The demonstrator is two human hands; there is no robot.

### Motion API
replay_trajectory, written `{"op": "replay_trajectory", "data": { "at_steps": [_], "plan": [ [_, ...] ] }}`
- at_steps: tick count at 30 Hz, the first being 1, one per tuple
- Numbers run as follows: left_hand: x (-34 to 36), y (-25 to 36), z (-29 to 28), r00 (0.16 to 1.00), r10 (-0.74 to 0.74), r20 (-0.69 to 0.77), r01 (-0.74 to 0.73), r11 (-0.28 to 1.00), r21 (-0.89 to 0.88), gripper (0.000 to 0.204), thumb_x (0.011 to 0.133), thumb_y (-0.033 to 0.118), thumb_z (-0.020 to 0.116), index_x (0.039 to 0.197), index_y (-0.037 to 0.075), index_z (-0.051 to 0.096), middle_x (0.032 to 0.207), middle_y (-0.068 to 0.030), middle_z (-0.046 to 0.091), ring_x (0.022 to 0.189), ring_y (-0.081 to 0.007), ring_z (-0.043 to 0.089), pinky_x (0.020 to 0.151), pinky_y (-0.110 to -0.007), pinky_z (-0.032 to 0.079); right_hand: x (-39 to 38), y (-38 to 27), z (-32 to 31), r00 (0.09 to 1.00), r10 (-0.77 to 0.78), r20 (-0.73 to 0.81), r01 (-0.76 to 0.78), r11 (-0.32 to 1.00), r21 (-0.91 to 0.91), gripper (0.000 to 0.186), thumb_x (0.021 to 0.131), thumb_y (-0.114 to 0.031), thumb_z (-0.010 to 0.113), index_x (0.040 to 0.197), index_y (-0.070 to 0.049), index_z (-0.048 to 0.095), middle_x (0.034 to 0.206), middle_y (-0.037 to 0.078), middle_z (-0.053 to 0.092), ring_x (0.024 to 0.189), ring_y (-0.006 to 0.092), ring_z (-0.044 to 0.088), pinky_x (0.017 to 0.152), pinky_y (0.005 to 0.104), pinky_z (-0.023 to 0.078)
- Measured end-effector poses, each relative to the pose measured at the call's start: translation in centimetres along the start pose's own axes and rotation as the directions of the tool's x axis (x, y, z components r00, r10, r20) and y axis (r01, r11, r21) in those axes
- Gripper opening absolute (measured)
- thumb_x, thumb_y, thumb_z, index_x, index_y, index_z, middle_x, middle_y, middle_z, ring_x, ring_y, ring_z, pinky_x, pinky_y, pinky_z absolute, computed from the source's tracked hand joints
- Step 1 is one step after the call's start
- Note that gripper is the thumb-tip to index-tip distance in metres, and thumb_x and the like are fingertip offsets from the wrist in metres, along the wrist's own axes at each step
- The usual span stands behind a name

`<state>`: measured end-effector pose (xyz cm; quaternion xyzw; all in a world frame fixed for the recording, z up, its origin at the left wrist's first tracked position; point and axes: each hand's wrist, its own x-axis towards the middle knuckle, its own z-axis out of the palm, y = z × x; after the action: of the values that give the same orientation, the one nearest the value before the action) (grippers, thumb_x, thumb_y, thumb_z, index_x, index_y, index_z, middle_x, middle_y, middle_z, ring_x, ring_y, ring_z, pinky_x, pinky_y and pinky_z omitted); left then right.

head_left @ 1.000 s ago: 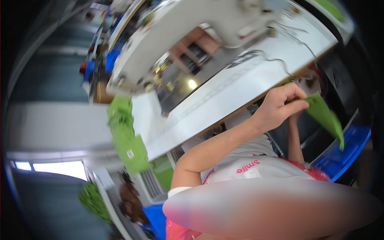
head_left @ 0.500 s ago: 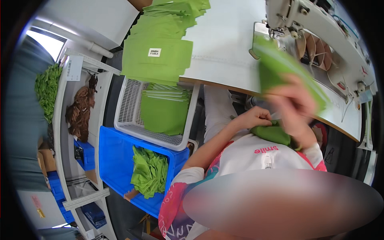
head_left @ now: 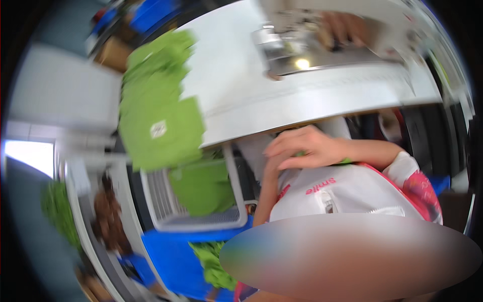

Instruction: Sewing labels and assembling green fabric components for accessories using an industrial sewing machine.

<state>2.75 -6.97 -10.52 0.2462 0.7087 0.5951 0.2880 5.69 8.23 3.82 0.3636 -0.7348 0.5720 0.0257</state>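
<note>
The bit of green fabric (head_left: 301,153) is in front of my torso, just off the table's edge, too hidden for me to tell its direction or long axis. My right hand (head_left: 316,146) lies over my left hand (head_left: 273,162); green shows between right thumb and fingers, but I cannot tell how tightly either hand closes. Flat, soft green fabric panels (head_left: 156,103) droop off the smooth white tabletop (head_left: 229,75) above a slatted plastic basket (head_left: 237,189).

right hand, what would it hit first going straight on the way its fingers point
Probably the left hand: in this view the fingers of the right hand overlap it, though depth is unclear and contact can't be confirmed.
</note>
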Motion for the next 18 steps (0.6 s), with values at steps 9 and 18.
{"op": "replay_trajectory", "data": {
  "at_steps": [9,18],
  "plan": [
    [-1.5,5.3,-1.3,0.999,-0.028,-0.036,0.022,0.987,-0.158,0.010,0.078,-0.006,0.062,0.088,-0.007,0.061,0.081,-0.0095,0.065,0.074,-0.0114,0.060,0.069,-0.022,0.047,-38.2,3.3,-1.9,0.419,0.599,-0.683,-0.816,-0.082,-0.572,0.028,0.082,-0.032,0.065,0.087,-0.004,0.064,0.095,0.013,0.064,0.088,0.0282,0.062,0.081,0.0406,0.045],
    [-0.4,8.7,-3.2,0.924,0.254,-0.286,-0.258,0.966,0.026,0.005,0.081,-0.006,0.058,0.086,-0.004,0.056,0.080,-0.0123,0.063,0.070,-0.0128,0.058,0.069,-0.025,0.047,-58.9,8.0,3.3,-0.508,0.798,-0.325,-0.518,-0.584,-0.625,0.048,0.092,-0.037,0.041,0.124,-0.006,0.057,0.134,0.015,0.050,0.133,0.0311,0.035,0.111,0.0541,0.010]
  ]
}}
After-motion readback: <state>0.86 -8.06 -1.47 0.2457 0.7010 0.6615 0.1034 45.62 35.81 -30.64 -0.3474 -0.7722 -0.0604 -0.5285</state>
